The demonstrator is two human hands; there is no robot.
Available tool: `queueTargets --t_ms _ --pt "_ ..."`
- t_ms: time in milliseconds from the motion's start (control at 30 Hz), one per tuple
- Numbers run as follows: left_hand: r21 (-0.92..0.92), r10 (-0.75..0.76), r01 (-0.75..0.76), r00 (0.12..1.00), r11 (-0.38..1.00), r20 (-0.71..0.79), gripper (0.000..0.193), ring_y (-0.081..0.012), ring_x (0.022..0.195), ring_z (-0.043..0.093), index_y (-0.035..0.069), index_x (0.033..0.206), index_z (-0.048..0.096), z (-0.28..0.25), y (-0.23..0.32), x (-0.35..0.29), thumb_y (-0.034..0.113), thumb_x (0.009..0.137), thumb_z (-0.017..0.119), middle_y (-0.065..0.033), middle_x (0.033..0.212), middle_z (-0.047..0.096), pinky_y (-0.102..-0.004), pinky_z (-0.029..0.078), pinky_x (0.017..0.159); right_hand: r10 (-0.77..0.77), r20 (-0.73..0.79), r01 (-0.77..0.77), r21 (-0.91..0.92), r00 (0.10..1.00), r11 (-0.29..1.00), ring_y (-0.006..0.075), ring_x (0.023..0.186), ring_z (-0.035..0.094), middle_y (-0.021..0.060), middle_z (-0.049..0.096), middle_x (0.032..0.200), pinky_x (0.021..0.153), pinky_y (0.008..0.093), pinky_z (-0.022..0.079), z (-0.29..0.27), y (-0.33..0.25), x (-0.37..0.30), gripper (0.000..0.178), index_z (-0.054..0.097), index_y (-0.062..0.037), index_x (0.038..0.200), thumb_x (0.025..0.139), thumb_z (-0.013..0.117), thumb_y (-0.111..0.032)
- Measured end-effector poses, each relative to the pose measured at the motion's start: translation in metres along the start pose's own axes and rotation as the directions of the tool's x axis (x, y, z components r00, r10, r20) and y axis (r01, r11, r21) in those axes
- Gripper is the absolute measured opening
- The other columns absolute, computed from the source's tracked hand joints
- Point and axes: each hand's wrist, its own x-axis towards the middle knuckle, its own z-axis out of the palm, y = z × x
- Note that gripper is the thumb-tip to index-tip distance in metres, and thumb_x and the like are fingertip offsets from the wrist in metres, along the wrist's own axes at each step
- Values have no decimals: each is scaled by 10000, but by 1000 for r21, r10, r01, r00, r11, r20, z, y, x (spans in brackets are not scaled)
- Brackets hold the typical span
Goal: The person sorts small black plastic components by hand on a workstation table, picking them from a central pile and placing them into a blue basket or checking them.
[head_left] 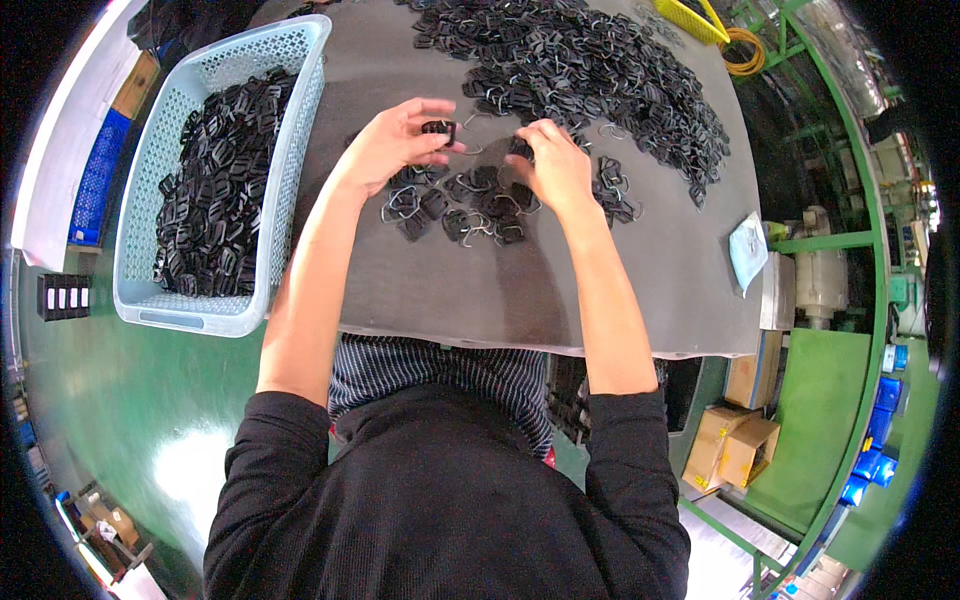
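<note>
My left hand [392, 148] is over the grey table [450, 295], its fingers curled round a small black plastic buckle [446, 130]. A thin pale wire or string hangs by its fingertips. To the right, my right hand [558, 168] pinches another dark piece [521, 148], mostly hidden by the fingers and slightly blurred. Beneath and between both hands lies a loose cluster of black buckles [480, 205], some with pale wire loops. Beyond them spreads a large heap of similar black buckles [580, 70].
A light blue plastic basket [190, 318], holding many black pieces, stands at the table's left. Near the right edge lies a pale blue packet or cloth [747, 252]. A yellow basket [692, 18] sits at the far right corner. Cardboard boxes [712, 445] are below, right of the table.
</note>
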Motion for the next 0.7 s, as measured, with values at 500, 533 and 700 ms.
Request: queueTargets --t_ms 500,533,700 --pt "432 91 -18 985 902 -148 192 -65 805 570 19 963 655 5 -11 -1 176 855 637 -21 863 655 -215 446 743 -91 84 113 -312 992 943 265 710 656 145 592 846 583 360 550 19 11 15 145 616 4 800 760 576 -129" --pt "635 126 10 978 772 -168 191 -54 807 561 30 956 660 5 -5 -3 185 845 648 -2 844 648 -209 433 758 -79 91 103 -312 993 944 271 715 656 146 593 854 591 366 551 18 11 17 151 616 6 813 765 575 -131" --pt "300 -142 169 984 939 -108 193 -77 781 597 19 928 633 0 -6 -11 198 856 640 -4 834 638 -213 466 693 8 60 6 -231 998 973 307 721 655 161 596 920 634 392 551 7 12 15 192 607 25 906 809 550 -129"
